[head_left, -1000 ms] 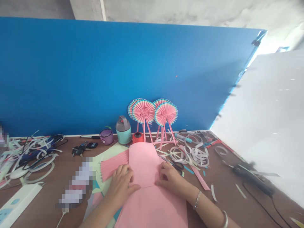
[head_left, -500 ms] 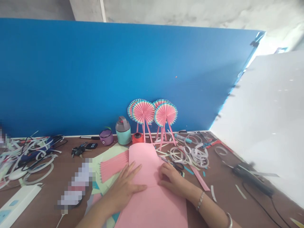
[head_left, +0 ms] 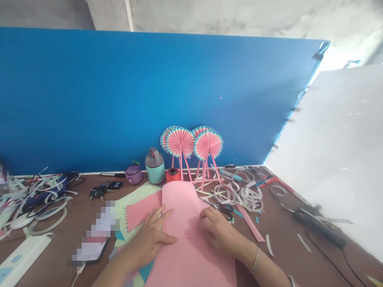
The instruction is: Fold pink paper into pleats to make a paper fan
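A large pink paper sheet (head_left: pixel 185 223) lies on the brown table in front of me, its far end curved upward. My left hand (head_left: pixel 152 235) lies flat on the sheet's left edge, fingers spread and stretched forward. My right hand (head_left: pixel 217 231) rests on the sheet's right side with its fingers curled and pressing down on the paper. A pleated pink paper piece (head_left: pixel 143 209) lies just left of the sheet, beside my left fingertips.
Three pink pleated paper fans (head_left: pixel 193 145) stand against the blue partition (head_left: pixel 119 99). Scissors (head_left: pixel 223 208), curled white paper strips (head_left: pixel 242 193), a teal bottle (head_left: pixel 154 165), a purple cup (head_left: pixel 133 173), a glue gun (head_left: pixel 317 225) and a white board (head_left: pixel 338 151) surround the sheet.
My left hand went from curled on the fold to flat with fingers stretched. The crease in the sheet has flattened out. My right hand shifted slightly toward me.
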A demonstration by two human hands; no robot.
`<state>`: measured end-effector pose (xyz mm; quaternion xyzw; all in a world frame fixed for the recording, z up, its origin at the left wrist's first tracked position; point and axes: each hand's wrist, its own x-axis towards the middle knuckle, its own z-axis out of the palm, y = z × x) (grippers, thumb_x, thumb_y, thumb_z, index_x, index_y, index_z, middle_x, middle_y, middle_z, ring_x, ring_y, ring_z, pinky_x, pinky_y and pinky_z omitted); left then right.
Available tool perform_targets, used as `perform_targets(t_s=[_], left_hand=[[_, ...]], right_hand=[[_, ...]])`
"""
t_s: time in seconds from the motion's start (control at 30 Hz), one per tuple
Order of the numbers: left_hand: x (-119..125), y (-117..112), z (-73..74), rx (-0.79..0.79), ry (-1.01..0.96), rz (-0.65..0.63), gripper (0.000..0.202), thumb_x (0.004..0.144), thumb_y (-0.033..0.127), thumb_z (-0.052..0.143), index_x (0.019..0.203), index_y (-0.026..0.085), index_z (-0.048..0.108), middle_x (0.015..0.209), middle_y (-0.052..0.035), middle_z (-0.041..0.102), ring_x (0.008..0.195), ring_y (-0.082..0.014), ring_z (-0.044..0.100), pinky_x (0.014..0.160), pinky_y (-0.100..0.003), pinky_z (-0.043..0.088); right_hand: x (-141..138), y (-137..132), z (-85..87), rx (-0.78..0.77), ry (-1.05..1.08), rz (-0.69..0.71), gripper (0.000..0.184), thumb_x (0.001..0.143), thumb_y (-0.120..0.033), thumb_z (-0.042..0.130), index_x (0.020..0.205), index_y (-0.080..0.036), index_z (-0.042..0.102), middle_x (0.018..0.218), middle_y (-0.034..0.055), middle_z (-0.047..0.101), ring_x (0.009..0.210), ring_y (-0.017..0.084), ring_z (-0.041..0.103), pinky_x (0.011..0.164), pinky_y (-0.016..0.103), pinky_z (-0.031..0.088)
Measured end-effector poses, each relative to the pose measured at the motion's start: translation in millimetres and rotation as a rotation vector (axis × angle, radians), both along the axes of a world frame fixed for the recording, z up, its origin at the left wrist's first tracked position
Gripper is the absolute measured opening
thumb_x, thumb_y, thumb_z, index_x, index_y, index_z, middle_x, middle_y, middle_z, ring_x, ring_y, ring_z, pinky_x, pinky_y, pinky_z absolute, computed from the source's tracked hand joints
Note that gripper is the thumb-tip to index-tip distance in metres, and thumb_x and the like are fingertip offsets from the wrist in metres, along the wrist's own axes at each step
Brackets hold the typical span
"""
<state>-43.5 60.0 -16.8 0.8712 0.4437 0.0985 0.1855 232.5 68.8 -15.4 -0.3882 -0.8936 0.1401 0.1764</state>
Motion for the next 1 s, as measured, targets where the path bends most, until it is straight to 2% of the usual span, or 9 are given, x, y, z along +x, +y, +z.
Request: perform_targets(t_s=[0.1,0.2,0.3,0.4,0.57,0.63,0.77,0.9,1.0], left_hand=[[0,0,-0.9,0.012,0.024,-0.002,0.043,0.087,0.013,0.047,0.102,0.048,0.065,0.151,0.0119,0.021,0.139,-0.0335,0.017,0.106,-0.064,0.023],[0,1,-2.7,0.035,0.019,-0.012,0.045,0.086,0.012,0.047,0.102,0.050,0.064,0.150,0.0127,0.022,0.138,-0.0321,0.020,0.106,-0.062,0.025],[-3,2,-5.1,0.073,-0.016,-0.035,0.042,0.085,0.012,0.049,0.101,0.046,0.066,0.149,0.0106,0.027,0.138,-0.0308,0.023,0.107,-0.060,0.027],[-7,2,-5.4,0.093,-0.042,-0.035,0.045,0.080,0.005,0.050,0.095,0.042,0.070,0.149,0.0095,0.030,0.138,-0.0301,0.023,0.107,-0.059,0.028],[-10,3,1.0,0.045,-0.030,0.013,0.054,0.066,-0.005,0.046,0.082,0.038,0.074,0.144,0.0094,0.039,0.136,-0.0296,0.027,0.105,-0.059,0.030],[-9,3,3.7,0.038,-0.016,0.032,0.053,0.062,-0.006,0.045,0.077,0.036,0.074,0.142,0.0089,0.042,0.135,-0.0293,0.028,0.105,-0.058,0.030],[-7,3,5.2,0.052,-0.036,0.039,0.052,0.062,-0.004,0.044,0.076,0.036,0.074,0.141,0.0091,0.044,0.134,-0.0290,0.031,0.104,-0.058,0.031],[-8,3,2.6,0.093,-0.054,0.012,0.051,0.059,-0.004,0.043,0.074,0.034,0.074,0.137,0.0062,0.050,0.132,-0.0285,0.034,0.102,-0.056,0.033],[-10,6,0.0,0.175,-0.113,0.014,0.040,0.055,-0.003,0.041,0.058,0.026,0.068,0.125,0.0010,0.059,0.125,-0.0276,0.041,0.098,-0.051,0.037]], right_hand=[[-15,-10,-3.1,0.125,-0.134,0.126,0.031,0.084,-0.010,0.048,0.109,-0.025,0.058,0.092,0.0057,0.053,0.085,0.019,0.043,0.073,0.032,0.031],[-24,-16,-5.4,0.166,-0.238,0.118,0.031,0.086,-0.016,0.049,0.114,-0.025,0.056,0.085,0.0052,0.053,0.079,0.019,0.041,0.067,0.031,0.027],[-21,-15,-5.2,0.143,-0.274,0.081,0.025,0.084,-0.014,0.050,0.103,-0.024,0.062,0.083,0.0050,0.053,0.078,0.019,0.041,0.066,0.031,0.026],[-8,-10,-1.0,0.104,-0.280,0.025,0.023,0.079,-0.009,0.049,0.084,-0.022,0.067,0.082,0.0050,0.055,0.079,0.018,0.043,0.066,0.032,0.025],[8,-7,11.4,0.087,-0.243,-0.065,0.017,0.061,-0.003,0.050,0.060,-0.017,0.060,0.078,0.0047,0.056,0.077,0.018,0.042,0.068,0.033,0.027],[6,-7,13.0,0.120,-0.215,-0.079,0.014,0.061,-0.004,0.050,0.061,-0.016,0.057,0.080,0.0045,0.056,0.077,0.018,0.042,0.069,0.033,0.027],[-8,-8,3.3,0.215,-0.178,0.007,0.009,0.075,-0.011,0.052,0.076,-0.017,0.059,0.084,0.0036,0.058,0.078,0.017,0.043,0.069,0.033,0.027],[-19,-7,-12.2,0.325,-0.240,0.069,0.017,0.081,-0.009,0.051,0.068,-0.017,0.057,0.072,0.0033,0.056,0.071,0.016,0.042,0.064,0.033,0.024],[-22,-5,-19.4,0.407,-0.242,0.054,0.021,0.079,-0.005,0.051,0.063,-0.017,0.055,0.066,0.0031,0.054,0.067,0.015,0.041,0.062,0.032,0.024]])
